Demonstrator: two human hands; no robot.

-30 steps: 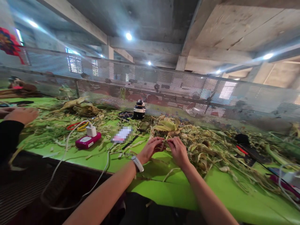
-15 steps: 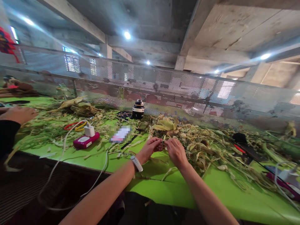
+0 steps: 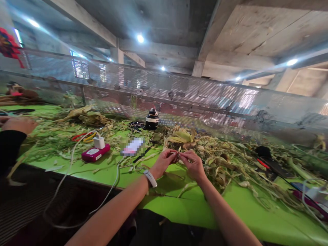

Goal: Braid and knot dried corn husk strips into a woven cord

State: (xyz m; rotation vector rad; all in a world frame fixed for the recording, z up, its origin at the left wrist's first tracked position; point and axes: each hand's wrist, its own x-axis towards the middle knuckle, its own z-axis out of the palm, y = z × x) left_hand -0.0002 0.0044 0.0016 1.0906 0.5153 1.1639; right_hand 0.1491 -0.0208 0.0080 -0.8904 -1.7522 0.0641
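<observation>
My left hand (image 3: 163,164), with a white-banded watch (image 3: 150,178) on its wrist, is closed in a pinch. Its fingertips meet those of my right hand (image 3: 192,165), which pinches too. A small pale-green piece of corn husk (image 3: 179,149) pokes up between the fingertips of both hands; the rest of it is hidden. Just behind them lies a heap of dry corn husks (image 3: 181,136), with loose strips (image 3: 188,188) on the green tabletop (image 3: 215,206) below my right wrist.
Left of my hands are a blurred-out phone (image 3: 133,147) and a magenta power box (image 3: 95,152) with a white charger and cable. A black jar (image 3: 152,120) stands behind. Red-handled scissors (image 3: 263,163) lie right. Another person's hand (image 3: 20,125) is far left. Mesh (image 3: 164,92) runs behind.
My right hand's fingers have turned and stretched more toward my left fingertips; both hands stay in nearly the same place. The other person's hand has shifted slightly left.
</observation>
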